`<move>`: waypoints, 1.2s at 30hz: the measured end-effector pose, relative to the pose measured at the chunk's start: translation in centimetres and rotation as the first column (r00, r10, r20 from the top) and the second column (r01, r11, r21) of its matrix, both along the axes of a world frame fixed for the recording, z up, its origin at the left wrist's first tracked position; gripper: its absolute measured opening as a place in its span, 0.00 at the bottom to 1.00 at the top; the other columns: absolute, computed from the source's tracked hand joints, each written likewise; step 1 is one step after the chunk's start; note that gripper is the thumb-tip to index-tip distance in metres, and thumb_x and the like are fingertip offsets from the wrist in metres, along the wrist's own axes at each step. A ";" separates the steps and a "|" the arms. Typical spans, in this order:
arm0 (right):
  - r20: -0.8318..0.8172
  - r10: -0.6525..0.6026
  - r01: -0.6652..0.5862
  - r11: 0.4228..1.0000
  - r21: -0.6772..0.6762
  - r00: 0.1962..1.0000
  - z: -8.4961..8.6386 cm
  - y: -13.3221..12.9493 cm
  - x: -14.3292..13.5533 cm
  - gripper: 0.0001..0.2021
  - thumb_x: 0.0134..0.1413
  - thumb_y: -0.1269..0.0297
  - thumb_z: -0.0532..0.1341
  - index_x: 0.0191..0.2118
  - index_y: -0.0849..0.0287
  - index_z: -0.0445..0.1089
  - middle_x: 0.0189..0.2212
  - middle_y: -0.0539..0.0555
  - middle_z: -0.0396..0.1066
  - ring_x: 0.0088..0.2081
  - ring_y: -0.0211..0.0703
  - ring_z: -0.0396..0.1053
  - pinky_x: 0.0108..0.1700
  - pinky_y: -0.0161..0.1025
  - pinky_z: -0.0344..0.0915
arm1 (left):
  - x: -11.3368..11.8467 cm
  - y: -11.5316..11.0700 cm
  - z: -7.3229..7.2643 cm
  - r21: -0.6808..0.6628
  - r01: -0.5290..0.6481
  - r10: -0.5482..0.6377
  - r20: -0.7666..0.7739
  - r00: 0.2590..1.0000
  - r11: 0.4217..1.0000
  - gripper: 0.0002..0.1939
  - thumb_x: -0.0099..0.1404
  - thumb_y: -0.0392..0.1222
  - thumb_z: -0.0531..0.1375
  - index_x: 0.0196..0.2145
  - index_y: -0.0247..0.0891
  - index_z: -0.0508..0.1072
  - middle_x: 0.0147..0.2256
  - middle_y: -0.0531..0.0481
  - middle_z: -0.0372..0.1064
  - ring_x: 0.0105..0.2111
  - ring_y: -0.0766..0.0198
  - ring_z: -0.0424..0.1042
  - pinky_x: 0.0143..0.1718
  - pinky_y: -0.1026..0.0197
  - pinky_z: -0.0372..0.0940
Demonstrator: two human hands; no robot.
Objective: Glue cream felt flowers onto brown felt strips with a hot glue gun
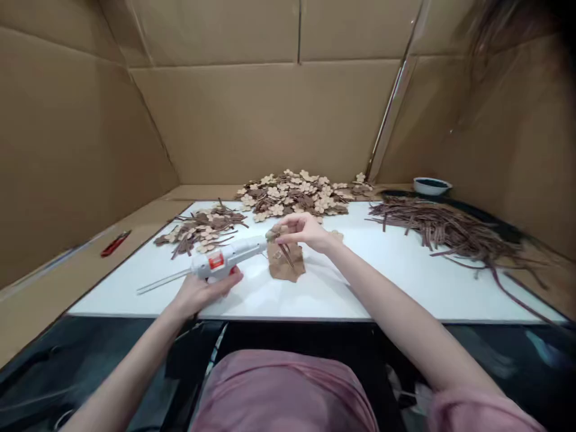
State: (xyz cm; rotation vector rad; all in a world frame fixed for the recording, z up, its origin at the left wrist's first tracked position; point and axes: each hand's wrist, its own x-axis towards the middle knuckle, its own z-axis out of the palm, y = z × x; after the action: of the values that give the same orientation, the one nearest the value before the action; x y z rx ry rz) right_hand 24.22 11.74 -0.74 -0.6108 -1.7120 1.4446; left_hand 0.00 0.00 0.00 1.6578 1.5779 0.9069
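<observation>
My left hand (204, 293) is wrapped round the handle of a white and grey hot glue gun (243, 249), whose glue sticks jut out at the back. The gun's nozzle points right, close to my right hand (303, 230). Between its fingertips my right hand pinches a small flower cutout (275, 233) with brown strips hanging from it. The fingers partly hide the flower. Beneath that hand a brown scrap sheet (285, 264) lies on the white board (335, 294).
A heap of beige and brown flower cutouts (297, 195) lies at the back. To the left is a smaller pile of flowers with strips (204, 228). Brown strips (443, 225) lie at right, near a white bowl (431, 186). A red cutter (116, 243) rests at far left. Cardboard walls (261, 120) enclose the board.
</observation>
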 end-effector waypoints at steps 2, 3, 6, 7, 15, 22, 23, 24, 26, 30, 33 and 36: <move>-0.004 0.002 -0.002 1.000 0.016 1.000 -0.2 0.1 0.1 0.16 0.34 0.67 0.75 0.34 0.62 0.76 0.29 0.52 0.77 0.28 0.37 0.74 0.31 0.32 0.70 | -0.1 0.0 -0.1 0.004 -0.007 0.008 -0.013 1.000 1.000 0.19 0.49 0.56 0.62 0.27 0.35 0.68 0.18 0.54 0.63 0.20 0.67 0.60 0.25 0.64 0.58; -0.006 0.003 -0.003 1.000 0.023 1.000 -0.4 0.2 0.2 0.16 0.34 0.67 0.75 0.35 0.62 0.76 0.29 0.52 0.77 0.28 0.37 0.74 0.31 0.33 0.70 | -0.2 0.0 -0.2 0.008 -0.008 0.008 -0.019 1.000 1.000 0.19 0.49 0.56 0.62 0.27 0.35 0.69 0.18 0.54 0.63 0.20 0.67 0.61 0.25 0.64 0.58; -0.012 0.003 -0.003 0.999 0.044 1.000 -0.7 0.5 0.3 0.16 0.34 0.67 0.75 0.35 0.62 0.76 0.29 0.52 0.77 0.29 0.39 0.75 0.32 0.34 0.71 | -0.3 0.0 -0.2 0.023 0.002 -0.001 -0.036 0.999 1.000 0.19 0.49 0.56 0.62 0.27 0.35 0.69 0.18 0.54 0.63 0.21 0.65 0.62 0.27 0.63 0.59; -0.014 0.006 -0.005 0.999 0.047 1.000 -0.8 0.6 0.3 0.16 0.35 0.66 0.74 0.35 0.62 0.76 0.28 0.52 0.77 0.29 0.40 0.75 0.32 0.35 0.71 | -0.4 0.0 -0.2 0.032 0.012 -0.011 -0.038 0.999 0.999 0.19 0.50 0.56 0.62 0.27 0.35 0.69 0.18 0.54 0.63 0.22 0.65 0.63 0.27 0.63 0.60; -0.020 0.010 -0.009 0.999 0.045 1.000 -0.9 0.8 0.3 0.16 0.35 0.66 0.75 0.35 0.61 0.76 0.29 0.52 0.77 0.30 0.40 0.75 0.33 0.34 0.72 | -0.5 0.3 -0.4 0.045 0.045 -0.043 -0.043 0.998 0.998 0.20 0.51 0.57 0.62 0.26 0.36 0.69 0.18 0.54 0.63 0.23 0.64 0.65 0.30 0.62 0.61; -0.007 0.016 -0.016 1.000 0.023 1.000 -0.8 0.7 0.3 0.17 0.36 0.66 0.74 0.36 0.62 0.76 0.29 0.53 0.77 0.29 0.38 0.74 0.31 0.32 0.70 | -0.8 0.3 -0.5 0.034 0.057 -0.054 -0.064 0.996 0.998 0.21 0.52 0.59 0.62 0.26 0.36 0.69 0.18 0.54 0.63 0.24 0.63 0.66 0.31 0.62 0.62; -0.009 0.018 -0.018 1.000 0.017 1.000 -0.8 0.7 0.3 0.17 0.36 0.66 0.74 0.36 0.62 0.76 0.29 0.52 0.77 0.29 0.38 0.74 0.31 0.32 0.70 | -0.8 0.3 -0.5 0.042 0.064 -0.061 -0.071 0.996 0.997 0.21 0.53 0.59 0.62 0.26 0.36 0.69 0.18 0.53 0.63 0.24 0.63 0.66 0.31 0.62 0.62; -0.011 0.019 -0.019 1.000 0.011 1.000 -0.8 0.6 0.3 0.17 0.35 0.66 0.74 0.36 0.62 0.76 0.29 0.52 0.77 0.30 0.38 0.74 0.32 0.33 0.70 | -0.9 0.3 -0.6 0.054 0.074 -0.070 -0.077 0.995 0.996 0.20 0.53 0.59 0.62 0.26 0.36 0.70 0.18 0.53 0.64 0.24 0.62 0.66 0.31 0.63 0.62; -0.014 0.021 -0.021 1.000 0.002 1.000 -0.8 0.6 0.3 0.17 0.35 0.66 0.74 0.36 0.62 0.76 0.30 0.52 0.77 0.31 0.39 0.75 0.33 0.33 0.70 | -1.1 0.4 -0.7 0.081 0.099 -0.092 -0.089 0.992 0.992 0.19 0.55 0.58 0.61 0.27 0.36 0.70 0.19 0.53 0.64 0.24 0.63 0.67 0.31 0.63 0.62; 0.003 0.020 -0.020 1.000 0.008 1.000 -0.9 0.7 0.3 0.18 0.36 0.65 0.74 0.37 0.61 0.77 0.31 0.52 0.77 0.31 0.39 0.74 0.33 0.33 0.70 | -1.4 0.6 -1.1 0.117 0.131 -0.122 -0.074 0.990 0.984 0.17 0.56 0.55 0.62 0.28 0.36 0.71 0.20 0.53 0.66 0.24 0.63 0.67 0.31 0.63 0.63; 0.020 0.011 -0.011 1.000 0.012 1.000 -1.1 0.9 0.4 0.20 0.35 0.63 0.75 0.38 0.62 0.77 0.32 0.53 0.77 0.32 0.41 0.75 0.35 0.35 0.71 | -1.5 0.7 -1.3 0.124 0.121 -0.118 -0.031 0.992 0.985 0.17 0.55 0.54 0.62 0.30 0.36 0.72 0.21 0.52 0.68 0.25 0.61 0.69 0.32 0.63 0.64; 0.048 -0.014 0.014 1.000 0.009 0.999 -1.3 1.2 0.4 0.22 0.33 0.61 0.75 0.40 0.62 0.76 0.30 0.53 0.76 0.32 0.42 0.75 0.36 0.38 0.71 | -1.6 0.7 -1.4 0.106 0.097 -0.099 0.006 0.995 0.990 0.18 0.55 0.54 0.63 0.33 0.35 0.74 0.20 0.52 0.67 0.24 0.62 0.68 0.31 0.62 0.63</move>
State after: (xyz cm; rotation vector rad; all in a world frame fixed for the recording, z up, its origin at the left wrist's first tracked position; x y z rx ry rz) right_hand 24.62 12.93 -2.09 -0.6562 -1.7466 1.4224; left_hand -1.59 0.68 -1.41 1.7846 1.4494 0.9611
